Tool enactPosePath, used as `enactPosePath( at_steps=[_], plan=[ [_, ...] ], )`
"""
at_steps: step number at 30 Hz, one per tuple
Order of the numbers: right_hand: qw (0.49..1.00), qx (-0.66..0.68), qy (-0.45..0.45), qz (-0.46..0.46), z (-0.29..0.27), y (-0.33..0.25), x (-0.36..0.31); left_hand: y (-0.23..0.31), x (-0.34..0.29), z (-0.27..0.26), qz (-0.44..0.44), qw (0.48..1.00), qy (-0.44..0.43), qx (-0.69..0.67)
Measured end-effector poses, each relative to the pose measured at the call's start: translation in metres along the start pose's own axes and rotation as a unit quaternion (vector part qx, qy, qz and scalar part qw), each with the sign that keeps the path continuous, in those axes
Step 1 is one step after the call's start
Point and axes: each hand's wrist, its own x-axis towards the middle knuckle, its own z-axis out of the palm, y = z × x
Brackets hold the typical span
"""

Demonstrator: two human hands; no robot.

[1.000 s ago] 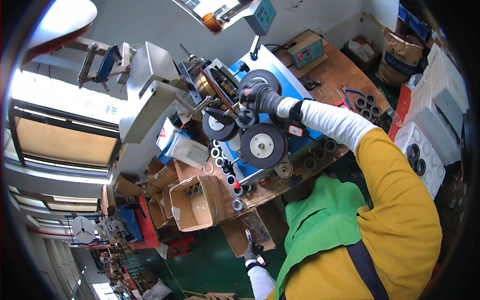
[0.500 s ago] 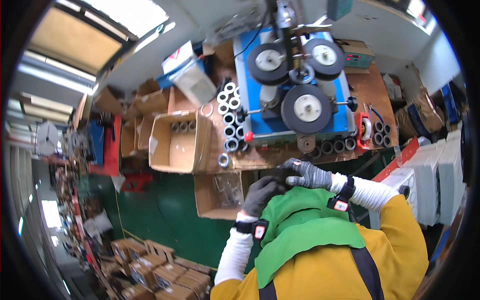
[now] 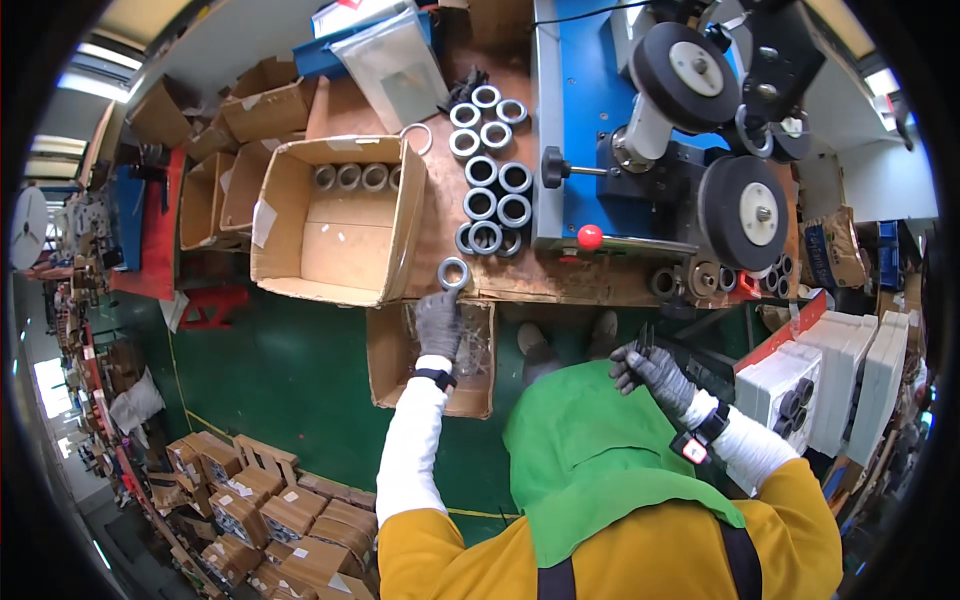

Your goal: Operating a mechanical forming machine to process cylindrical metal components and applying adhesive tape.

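Observation:
My left hand (image 3: 438, 325), in a dark grey glove, reaches to the table's front edge. Its fingertips are closed at the near rim of a single metal ring (image 3: 453, 273). Beyond that ring, several similar metal rings (image 3: 481, 205) stand grouped on the table, left of the blue machine. My right hand (image 3: 655, 378), gloved too, is in front of my green apron (image 3: 590, 430), fingers curled round a thin dark pointed tool (image 3: 646, 340). Most of the tool is hidden by the glove, so its kind is unclear.
A blue machine (image 3: 580, 205) with black wheels (image 3: 742, 212) fills the right of the table. An open cardboard box (image 3: 335, 240) with several rings sits at left; a lower box (image 3: 385, 360) stands below the edge. White blocks (image 3: 790, 375) stand at right. Packed cartons (image 3: 290, 510) lie lower left.
My hands, close together before, have parted. The left has moved forward and left to the single ring; the right has drawn back right with the dark tool. The view has shifted left.

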Motion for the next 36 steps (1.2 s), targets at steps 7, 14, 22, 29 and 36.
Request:
enactPosePath(
  at_steps=[7, 14, 22, 29, 36],
  plan=[
    [0.996, 0.018, 0.081, 0.039, 0.014, 0.014, -0.007, -0.023, 0.029, 0.061, 0.054, 0.996, -0.055, 0.046],
    [0.994, -0.021, 0.098, 0.051, 0.012, 0.006, -0.004, -0.021, 0.029, 0.061, -0.013, 0.995, -0.075, -0.06],
    [0.92, -0.36, 0.113, -0.1, 0.012, -0.023, 0.011, 0.09, -0.034, -0.084, -0.197, 0.775, -0.179, -0.573],
    [0.981, -0.13, -0.099, -0.105, 0.04, -0.012, -0.009, 0.194, -0.082, -0.177, -0.075, 0.839, -0.047, -0.537],
    [0.958, 0.092, -0.27, -0.013, 0.048, -0.009, -0.109, 0.232, -0.124, -0.185, -0.091, 0.834, 0.091, -0.537]
  ],
)
